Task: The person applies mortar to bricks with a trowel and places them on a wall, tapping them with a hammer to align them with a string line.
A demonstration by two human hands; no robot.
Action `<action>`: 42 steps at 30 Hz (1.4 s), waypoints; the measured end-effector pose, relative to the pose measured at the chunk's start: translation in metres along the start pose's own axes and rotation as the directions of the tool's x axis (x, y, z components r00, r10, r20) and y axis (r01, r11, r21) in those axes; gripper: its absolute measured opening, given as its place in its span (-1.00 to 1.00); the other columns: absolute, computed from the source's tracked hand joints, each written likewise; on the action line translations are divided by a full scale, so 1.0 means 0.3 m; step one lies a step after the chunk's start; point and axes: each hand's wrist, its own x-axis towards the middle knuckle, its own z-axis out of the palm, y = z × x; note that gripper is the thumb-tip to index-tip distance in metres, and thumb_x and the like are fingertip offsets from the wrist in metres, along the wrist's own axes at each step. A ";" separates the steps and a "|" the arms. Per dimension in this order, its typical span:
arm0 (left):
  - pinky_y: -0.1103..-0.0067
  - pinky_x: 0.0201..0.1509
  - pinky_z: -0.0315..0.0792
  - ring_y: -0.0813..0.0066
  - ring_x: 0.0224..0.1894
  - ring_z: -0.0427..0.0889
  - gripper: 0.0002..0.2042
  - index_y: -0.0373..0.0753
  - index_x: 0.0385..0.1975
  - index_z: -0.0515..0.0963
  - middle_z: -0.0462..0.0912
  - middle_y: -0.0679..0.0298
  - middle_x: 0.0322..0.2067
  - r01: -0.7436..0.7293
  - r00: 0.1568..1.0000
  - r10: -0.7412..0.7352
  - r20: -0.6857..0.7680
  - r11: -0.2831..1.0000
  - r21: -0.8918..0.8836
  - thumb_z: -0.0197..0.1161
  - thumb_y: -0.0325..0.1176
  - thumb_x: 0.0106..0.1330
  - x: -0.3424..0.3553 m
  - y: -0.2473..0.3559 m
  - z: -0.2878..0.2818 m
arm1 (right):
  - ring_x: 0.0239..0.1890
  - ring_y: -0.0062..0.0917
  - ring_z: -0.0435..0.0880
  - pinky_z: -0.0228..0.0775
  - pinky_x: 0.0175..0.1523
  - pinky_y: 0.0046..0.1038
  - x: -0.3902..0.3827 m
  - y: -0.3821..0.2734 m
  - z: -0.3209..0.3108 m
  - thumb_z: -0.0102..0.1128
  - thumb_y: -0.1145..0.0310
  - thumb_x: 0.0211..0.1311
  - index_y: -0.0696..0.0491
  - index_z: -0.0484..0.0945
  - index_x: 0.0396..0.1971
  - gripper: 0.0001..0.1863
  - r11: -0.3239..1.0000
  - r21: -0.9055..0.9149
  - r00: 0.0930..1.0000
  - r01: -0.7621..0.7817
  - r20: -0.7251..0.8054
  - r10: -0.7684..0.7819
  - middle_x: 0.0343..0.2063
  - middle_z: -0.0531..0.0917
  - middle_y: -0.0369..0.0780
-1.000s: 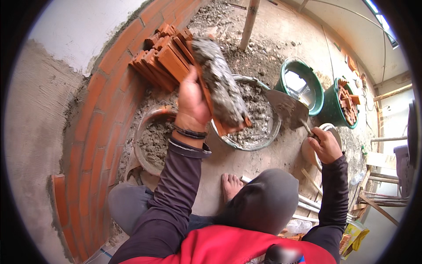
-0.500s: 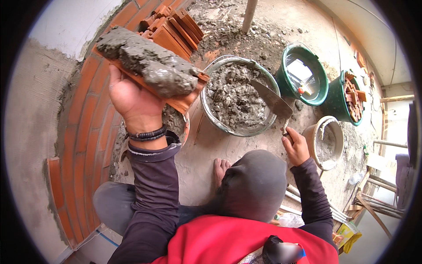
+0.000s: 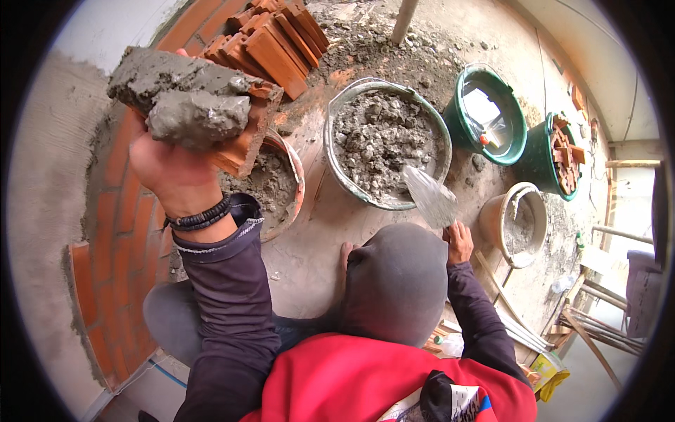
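My left hand point(image 3: 171, 169) is raised at the left, gripping an orange clay brick point(image 3: 247, 141) from below. Thick, wet grey mortar point(image 3: 190, 105) is heaped along the brick's upper face and hides much of it. Some of my left fingers are out of sight behind the brick. My right hand point(image 3: 460, 243) is closed round the handle of a trowel point(image 3: 430, 195), whose pale, shiny blade lies over the near right rim of a large bucket point(image 3: 330, 151) of lumpy mortar.
A curved brick wall point(image 3: 116, 232) runs along the left, with stacked bricks point(image 3: 274, 53) at its far end. An orange-rimmed mortar bucket point(image 3: 301, 184) stands nearer. On the right are two green buckets point(image 3: 522, 141) and a beige one point(image 3: 542, 218). A post point(image 3: 403, 21) rises at the back.
My left hand has moved left with the mortar-covered brick, uncovering more of the orange-rimmed bucket. The trowel and my right hand have shifted lower and slightly left, and the blade has turned.
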 end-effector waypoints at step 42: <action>0.32 0.57 -0.06 0.28 0.48 0.09 -0.17 -0.23 0.49 -0.06 0.05 0.16 0.47 -0.771 0.468 0.560 -0.684 0.637 -0.007 -0.35 0.34 0.47 -0.170 0.216 0.151 | -0.04 -0.36 0.65 0.50 0.07 -0.30 1.004 -1.441 -0.289 0.37 0.15 0.21 0.18 0.47 0.16 -0.40 0.816 0.577 0.568 -0.044 0.686 -0.455 -0.02 0.64 -0.12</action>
